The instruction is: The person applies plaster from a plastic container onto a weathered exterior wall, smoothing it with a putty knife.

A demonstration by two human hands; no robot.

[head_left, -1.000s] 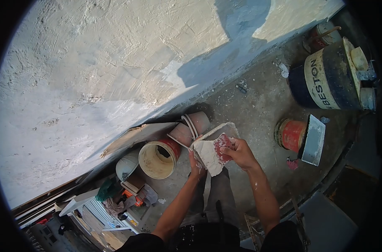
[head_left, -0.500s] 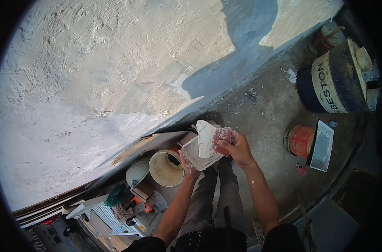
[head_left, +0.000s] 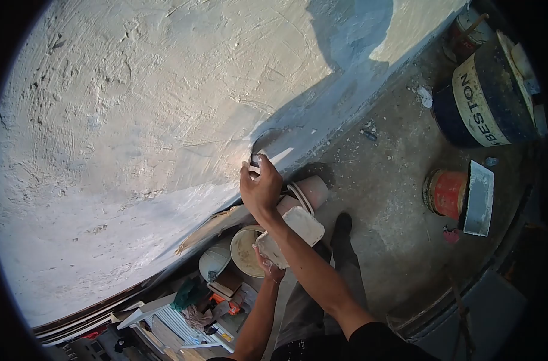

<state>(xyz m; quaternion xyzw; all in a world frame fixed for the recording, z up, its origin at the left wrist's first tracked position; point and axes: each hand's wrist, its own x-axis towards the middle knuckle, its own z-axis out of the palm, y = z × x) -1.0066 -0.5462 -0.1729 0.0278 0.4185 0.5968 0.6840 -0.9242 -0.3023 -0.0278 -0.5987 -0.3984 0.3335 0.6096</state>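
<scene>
My right hand (head_left: 262,185) is raised to the rough plastered wall (head_left: 165,114), its thumb and fingers closed on a putty scraper (head_left: 255,162). Most of the scraper is hidden by the hand, and its edge seems to meet the wall. Lower down, my left hand (head_left: 270,267) grips the side of a white putty-smeared tray (head_left: 304,224), which is tilted and partly covered by my right forearm.
Beside the tray stand a cream bucket (head_left: 245,253), a pinkish bucket (head_left: 313,191) and a white helmet (head_left: 215,263). A board (head_left: 208,227) leans along the wall base. A large drum (head_left: 482,102) and a red can (head_left: 448,194) with a grey tray (head_left: 479,198) are right.
My right hand has moved from above the tray up and left to the wall, taking the putty-loaded scraper with it. My left hand still holds the tray.
</scene>
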